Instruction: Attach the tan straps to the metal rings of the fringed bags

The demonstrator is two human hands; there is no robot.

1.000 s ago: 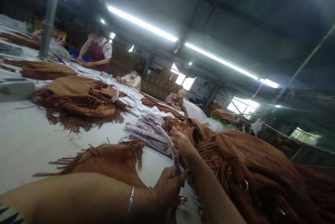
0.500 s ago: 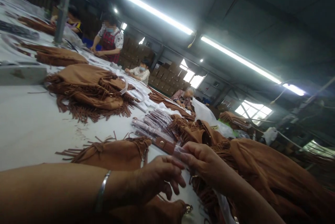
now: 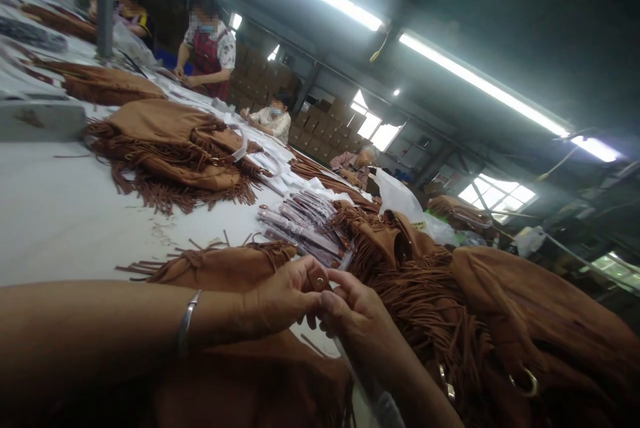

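My left hand (image 3: 283, 296) and my right hand (image 3: 350, 308) meet at the table's near edge, both pinching the end of a brown strap (image 3: 319, 279) with a small snap on it. A clear plastic sleeve (image 3: 373, 388) trails down from the strap along my right forearm. A silver bangle (image 3: 186, 329) sits on my left wrist. Under my hands lies a brown fringed suede bag (image 3: 220, 267). Just beyond the hands is a bundle of plastic-wrapped straps (image 3: 305, 225).
A large heap of brown fringed bags (image 3: 500, 321) fills the right side. Another fringed bag pile (image 3: 170, 155) lies on the white table (image 3: 55, 215) at left. Several people (image 3: 207, 48) work along the far side, with stacked cartons (image 3: 330, 138) behind them.
My hands have come together nearer to me. The strap's snap end now shows bare between my fingertips, with the plastic sleeve drawn down along my right arm. The view has tilted downward.
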